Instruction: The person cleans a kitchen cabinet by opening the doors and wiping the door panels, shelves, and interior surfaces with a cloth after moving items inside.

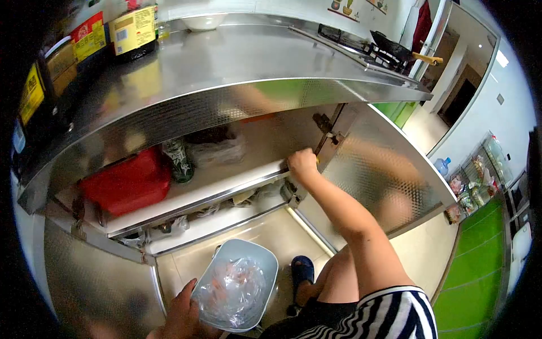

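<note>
My left hand (183, 312) grips the left side of a pale blue-grey plastic bin (270, 263), low at the bottom of the view. Inside the bin lies crumpled clear plastic (234, 288) with some orange-pink showing through. My right hand (304, 164) is closed at the right end of the cabinet shelf (226, 192), close to the door hinge. A speck of yellow shows beside its fingers, too small to name. On the shelf stand a red plastic container (127, 183), a green glass bottle (178, 162) and a clear plastic bag (217, 152).
Open cabinet doors stand left (96, 277) and right (389, 181). Above runs a metal counter (226, 62) with bottles (134, 31), a white bowl (204, 22) and a wok (392, 48) on the stove. Bagged items fill the lower compartment. A slippered foot (302, 270) stands beside the bin.
</note>
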Tool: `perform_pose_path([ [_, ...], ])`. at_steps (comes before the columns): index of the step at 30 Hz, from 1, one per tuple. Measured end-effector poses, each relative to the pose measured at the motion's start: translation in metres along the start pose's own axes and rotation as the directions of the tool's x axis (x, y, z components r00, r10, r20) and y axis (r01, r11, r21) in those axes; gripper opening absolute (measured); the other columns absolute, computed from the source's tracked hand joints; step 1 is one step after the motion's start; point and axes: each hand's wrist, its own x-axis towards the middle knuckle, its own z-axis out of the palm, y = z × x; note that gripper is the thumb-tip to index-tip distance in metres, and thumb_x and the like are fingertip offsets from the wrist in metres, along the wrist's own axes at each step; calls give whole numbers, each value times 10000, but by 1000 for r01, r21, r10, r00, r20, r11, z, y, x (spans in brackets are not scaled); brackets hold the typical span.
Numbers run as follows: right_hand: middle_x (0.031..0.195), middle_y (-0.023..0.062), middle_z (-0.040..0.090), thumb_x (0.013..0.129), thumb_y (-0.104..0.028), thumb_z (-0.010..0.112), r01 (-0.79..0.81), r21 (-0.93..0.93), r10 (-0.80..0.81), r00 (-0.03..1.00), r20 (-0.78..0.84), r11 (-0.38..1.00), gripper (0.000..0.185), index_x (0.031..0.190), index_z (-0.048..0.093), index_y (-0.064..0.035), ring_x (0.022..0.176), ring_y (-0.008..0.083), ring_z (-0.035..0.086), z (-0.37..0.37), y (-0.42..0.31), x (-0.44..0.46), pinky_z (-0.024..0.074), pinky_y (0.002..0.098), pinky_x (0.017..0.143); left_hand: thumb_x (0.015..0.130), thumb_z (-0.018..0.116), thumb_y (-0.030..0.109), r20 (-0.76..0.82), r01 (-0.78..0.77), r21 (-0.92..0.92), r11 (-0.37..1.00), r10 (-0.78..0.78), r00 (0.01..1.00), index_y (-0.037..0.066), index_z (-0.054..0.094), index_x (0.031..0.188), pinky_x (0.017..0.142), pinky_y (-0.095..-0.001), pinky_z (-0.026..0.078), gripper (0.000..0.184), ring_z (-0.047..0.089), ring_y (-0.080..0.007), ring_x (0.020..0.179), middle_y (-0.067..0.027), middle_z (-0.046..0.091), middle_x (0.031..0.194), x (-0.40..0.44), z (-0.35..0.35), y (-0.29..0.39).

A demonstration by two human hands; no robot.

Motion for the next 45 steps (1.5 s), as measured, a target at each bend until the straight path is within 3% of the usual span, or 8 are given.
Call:
perform_pose_path([
  [8, 872, 84, 647, 786, -227, 577, 193, -336, -334, 836, -435, 922, 159, 769, 705, -133, 896, 228, 575, -29, 48, -15, 405, 384, 780, 848, 431, 46, 102, 134, -56, 989, -128, 987, 11, 439, 1294, 951, -409, 419, 448, 558, -403, 1067, -253, 571, 1152, -1, 0, 8],
  [12, 960, 94, 626, 854, -291, 508, 156, -402, -237, 958, -160, 902, 280, 874, 709, -98, 999, 233, 532, 6, 31, -7, 385, 392, 809, 815, 430, 56, 117, 156, -23, 988, -152, 981, 22, 443, 1297, 894, -454, 449, 483, 587, -411, 1009, -303, 579, 1081, 1, 1, 11],
  [20, 829, 155, 649, 719, -174, 616, 161, 232, -178, 982, 56, 959, 178, 815, 679, -39, 833, 293, 620, -27, 24, -64, 516, 369, 676, 809, 435, 57, 119, 339, -114, 934, -326, 938, 51, 443, 1310, 866, -439, 461, 501, 594, -414, 975, -295, 590, 1065, 3, -5, 17],
  [26, 1000, 169, 616, 697, -108, 630, 87, 379, 86, 904, -418, 921, 284, 976, 611, -61, 986, 304, 572, 13, 34, -32, 496, 389, 790, 790, 421, 3, 30, 54, -11, 998, -54, 998, 35, 434, 1324, 881, -398, 452, 536, 593, -383, 1008, -293, 581, 1105, 8, 1, 6],
  [30, 1224, 184, 494, 719, -18, 577, 252, 387, 36, 798, -602, 887, 410, 1127, 551, -56, 1149, 403, 445, 45, -10, -48, 442, 417, 939, 791, 436, 3, 20, 339, -7, 941, -339, 941, 16, 414, 1342, 920, -360, 428, 551, 581, -335, 1058, -271, 565, 1173, 17, 3, 14],
  [34, 1130, 170, 571, 710, -51, 589, 394, 425, -198, 879, -434, 815, 335, 1043, 616, -56, 1102, 365, 505, 17, -3, -100, 472, 394, 891, 777, 446, -6, -15, 226, -192, 955, -233, 972, 3, 396, 1358, 982, -298, 366, 584, 523, -241, 1137, -189, 550, 1244, 18, 5, -1],
  [36, 1023, 170, 633, 699, -98, 612, 302, 509, -351, 936, 1, 806, 335, 1031, 641, -71, 1014, 336, 582, 18, 9, -123, 494, 401, 843, 766, 436, -29, 5, 195, -298, 934, -203, 979, -8, 402, 1352, 1005, -286, 338, 588, 495, -222, 1166, -166, 534, 1265, 22, 2, 7],
  [45, 1054, 153, 632, 649, -72, 649, 182, 662, -324, 941, 97, 727, 443, 1092, 643, -96, 986, 325, 600, 15, 62, -195, 487, 392, 844, 675, 446, -33, -110, 151, -560, 815, -254, 961, -8, 427, 1334, 956, -269, 376, 660, 523, -177, 1074, -92, 554, 1200, 45, 14, 53],
])
